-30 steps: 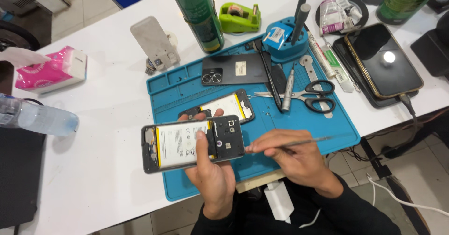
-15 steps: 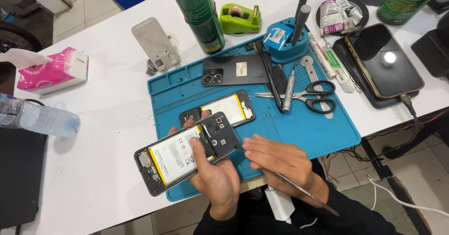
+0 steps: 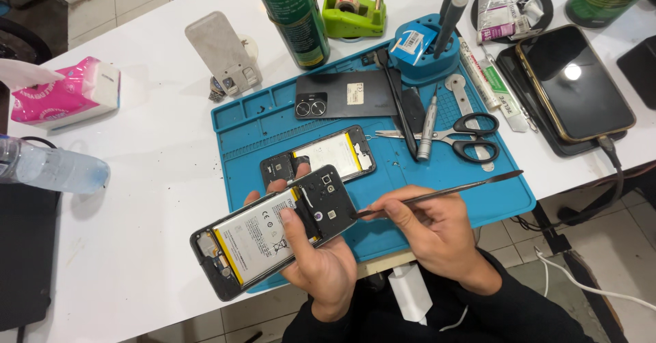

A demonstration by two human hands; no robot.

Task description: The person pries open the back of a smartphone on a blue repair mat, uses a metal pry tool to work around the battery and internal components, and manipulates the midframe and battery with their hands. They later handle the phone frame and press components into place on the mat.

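The right hand [image 3: 430, 230] has brought the metal spudger [image 3: 437, 194] back up, its fingers pinching the tool with the tip now at the edge of the opened phone [image 3: 273, 230], which the left hand [image 3: 318, 261] grips above the blue repair mat [image 3: 478, 179]; prying looks resumed.

I see a matt black plastic frame on the opened phone [image 3: 273, 234], its battery wrapped in glossy white film. The thin pry tool [image 3: 441, 194] looks like bare brushed metal. The blue repair mat [image 3: 478, 179] seems soft, matt rubber. The worktop [image 3: 150, 152] is smooth white laminate. Far right, a phone's glass screen [image 3: 574, 83] shines glossy.
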